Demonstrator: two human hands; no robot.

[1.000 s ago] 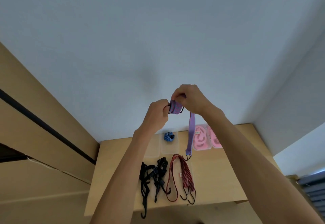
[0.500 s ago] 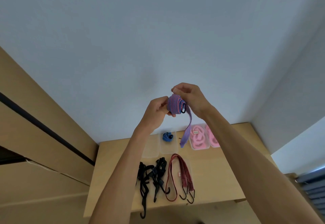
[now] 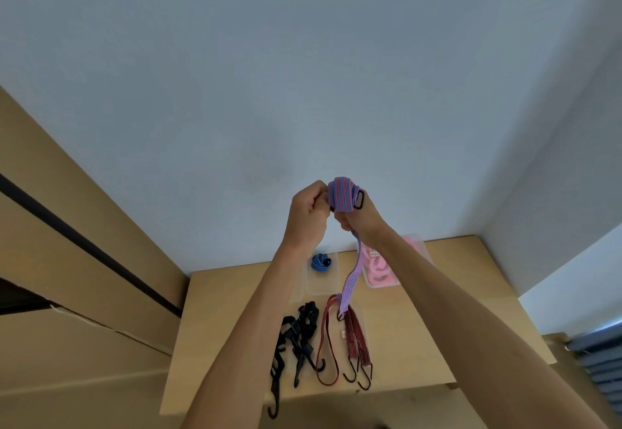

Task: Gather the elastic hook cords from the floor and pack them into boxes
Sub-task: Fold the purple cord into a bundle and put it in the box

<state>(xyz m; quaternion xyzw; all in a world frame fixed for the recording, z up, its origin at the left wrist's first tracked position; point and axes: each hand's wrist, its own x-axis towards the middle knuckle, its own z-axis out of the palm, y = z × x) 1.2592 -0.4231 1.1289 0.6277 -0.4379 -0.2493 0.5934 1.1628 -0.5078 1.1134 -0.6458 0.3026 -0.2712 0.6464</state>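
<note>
Held up above the wooden surface, the purple striped hook cord is wound into a tight roll, pinched by the left hand while the right hand grips its hanging tail, presumably to fit a box.

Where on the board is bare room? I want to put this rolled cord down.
Bare wood lies right of the red cords, below the pink-filled box, and left of the black cords. The middle is crowded.
</note>
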